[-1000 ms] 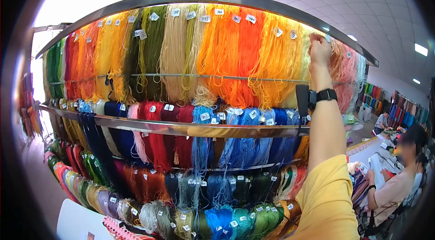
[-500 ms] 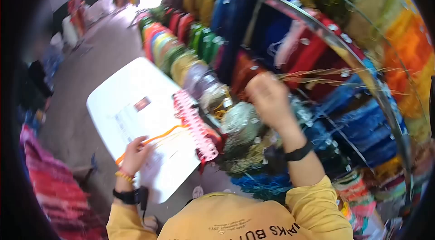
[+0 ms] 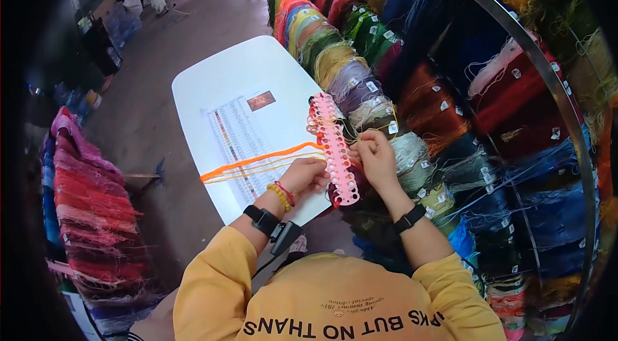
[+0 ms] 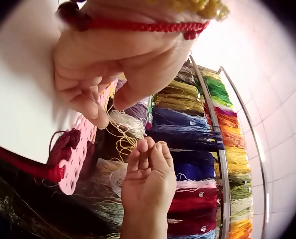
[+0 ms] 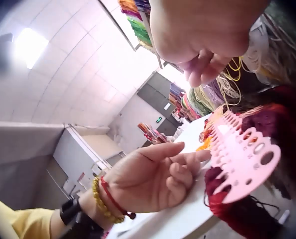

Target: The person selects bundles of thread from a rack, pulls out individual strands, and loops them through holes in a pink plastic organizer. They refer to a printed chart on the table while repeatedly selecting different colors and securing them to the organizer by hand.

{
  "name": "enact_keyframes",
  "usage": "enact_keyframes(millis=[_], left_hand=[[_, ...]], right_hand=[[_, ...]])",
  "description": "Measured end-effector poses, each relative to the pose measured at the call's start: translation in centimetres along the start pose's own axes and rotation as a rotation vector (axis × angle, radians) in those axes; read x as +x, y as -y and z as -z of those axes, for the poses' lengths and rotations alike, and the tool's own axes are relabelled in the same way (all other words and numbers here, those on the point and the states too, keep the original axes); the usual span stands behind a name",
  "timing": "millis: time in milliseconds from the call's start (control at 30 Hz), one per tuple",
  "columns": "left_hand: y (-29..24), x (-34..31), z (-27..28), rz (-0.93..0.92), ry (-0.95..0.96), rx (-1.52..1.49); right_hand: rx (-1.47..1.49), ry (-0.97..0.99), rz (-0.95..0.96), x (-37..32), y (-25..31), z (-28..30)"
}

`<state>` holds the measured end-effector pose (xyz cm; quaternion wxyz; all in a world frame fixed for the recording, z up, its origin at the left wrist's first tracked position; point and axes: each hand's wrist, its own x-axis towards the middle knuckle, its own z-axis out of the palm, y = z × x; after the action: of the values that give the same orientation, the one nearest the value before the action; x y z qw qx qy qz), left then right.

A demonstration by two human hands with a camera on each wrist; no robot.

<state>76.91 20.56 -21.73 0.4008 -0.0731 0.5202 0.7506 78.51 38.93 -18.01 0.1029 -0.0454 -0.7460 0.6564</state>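
A pink thread organizer card (image 3: 338, 154) with holed edges lies along the right side of a white tabletop (image 3: 257, 61). My right hand (image 3: 380, 161) is just right of the card, thumb and fingertips pinched together on thin yellow thread (image 4: 124, 142), which loops toward the card. At the card's left edge is my left hand (image 3: 304, 177), fingers loosely bent and fingertips right at the edge; its palm shows in the right wrist view. A bundle of orange thread (image 3: 257, 161) runs from the card leftward across the tabletop. Dark red thread (image 4: 65, 147) hangs at the card's near end.
A printed chart (image 3: 241, 141) with a small picture (image 3: 261, 101) lies on the tabletop. Racks of tagged thread skeins (image 3: 412, 154) crowd close on the right, with a metal rail (image 3: 508, 25) above. Pink and red yarn (image 3: 90, 193) hangs at the left.
The right hand has come down from the upper rack to beside the card. My left hand has shifted right, to the card's edge. The view has swung from the rack to the tabletop.
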Motion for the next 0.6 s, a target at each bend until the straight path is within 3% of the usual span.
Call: enact_keyframes(millis=[100, 200, 233, 333, 433, 600], left_hand=[[-0.5, 0.3, -0.6, 0.045, -0.035, 0.047], [-0.5, 0.7, -0.7, 0.046, -0.048, 0.057], [-0.4, 0.7, -0.8, 0.029, -0.073, 0.089], [-0.4, 0.9, -2.2, -0.045, -0.137, 0.168], [0.0, 1.1, -3.1, -0.105, -0.148, 0.135], [0.3, 1.4, -3.2, -0.118, -0.170, 0.118]], right_hand=[[-0.225, 0.220, -0.181, -0.6, -2.8, -0.3], [-0.508, 0.240, -0.108, -1.4, -2.3, -0.6], [-0.642, 0.224, 0.058, -1.4, -2.8, -0.6], [-0.672, 0.189, 0.216, -1.4, -3.2, -0.6], [-0.400, 0.081, -0.012, -1.4, -3.6, -0.7], [-0.517, 0.118, 0.091, -1.7, -2.9, -0.8]])
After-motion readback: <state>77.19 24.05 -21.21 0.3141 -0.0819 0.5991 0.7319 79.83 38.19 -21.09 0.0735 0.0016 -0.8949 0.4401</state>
